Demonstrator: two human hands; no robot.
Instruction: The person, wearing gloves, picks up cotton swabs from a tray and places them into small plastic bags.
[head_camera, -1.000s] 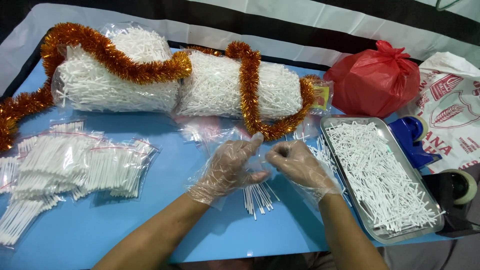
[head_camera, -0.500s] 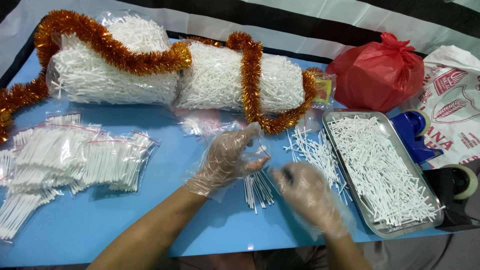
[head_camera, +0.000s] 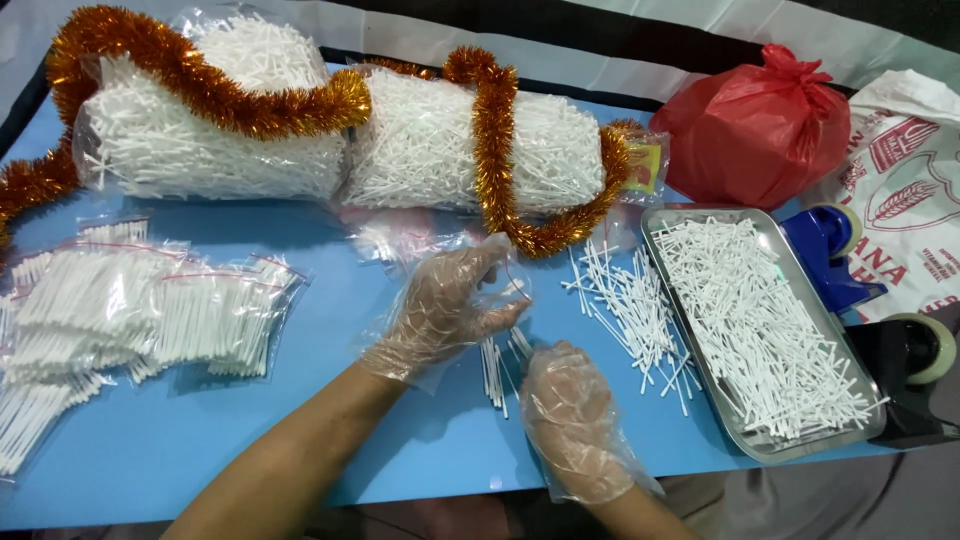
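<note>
Right now both hands wear thin clear plastic gloves over a blue table (head_camera: 300, 420). The left hand (head_camera: 445, 310) is lifted a little, fingers loosely curled and pinching the mouth of a small clear plastic bag (head_camera: 500, 285) that is hard to make out against the glove. The right hand (head_camera: 565, 400) lies palm down with its fingers curled over the near end of a small bundle of white sticks (head_camera: 497, 365) on the table; I cannot tell whether it has gripped them or only rests on them. Just to the right lies a loose scatter of sticks (head_camera: 630, 310), and beyond that a metal tray (head_camera: 690, 360) heaped with more. At the left sit filled packets (head_camera: 160, 310), and at the far side 2 big bags of sticks (head_camera: 300, 140) draped in orange tinsel (head_camera: 490, 140). By my reading this is the gathering step of bagging: a count of sticks is being squared up. Next would call for a firm pinch on the bundle and the bag mouth held wide.
</note>
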